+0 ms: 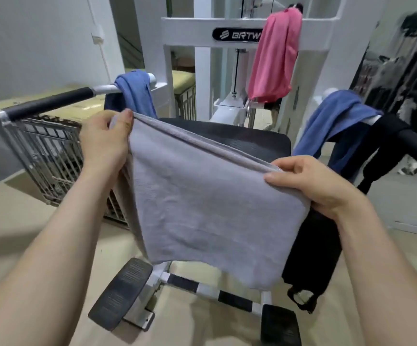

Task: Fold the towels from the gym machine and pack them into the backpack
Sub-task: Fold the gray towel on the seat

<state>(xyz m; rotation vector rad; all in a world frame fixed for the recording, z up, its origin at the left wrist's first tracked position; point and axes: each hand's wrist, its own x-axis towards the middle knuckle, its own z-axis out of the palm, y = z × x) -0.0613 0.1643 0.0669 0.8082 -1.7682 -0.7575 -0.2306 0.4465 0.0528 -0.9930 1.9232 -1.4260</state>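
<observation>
The backpack [312,248], black, is seen hanging at the right side of the gym machine [190,28], just below the right hand [319,183]. Its left part is covered by the grey towel [202,201]. Its opening is hidden, so what lies inside cannot be told. A strap loop is seen at its lower end.

At the left a metal cage [40,151] is set on the floor. Its contents cannot be made out through the bars.

The grey towel is held up in the air in front of the black seat pad [247,138], doubled over, with its folded edge uppermost. That edge is pinched at one end in the grip of the left hand [105,143], between thumb and fingers. At the other end it is held in the grip of the right hand, whose fingers are curled over it.

A blue towel [135,93] is draped over the left handle [52,102]. A second blue towel [337,118] is draped over the right side of the machine. A pink towel [274,58] is hung high on the frame.

Much of the seat pad and the machine's lower frame is blocked from sight by the grey towel. Two black footplates [120,293] are seen below it.
</observation>
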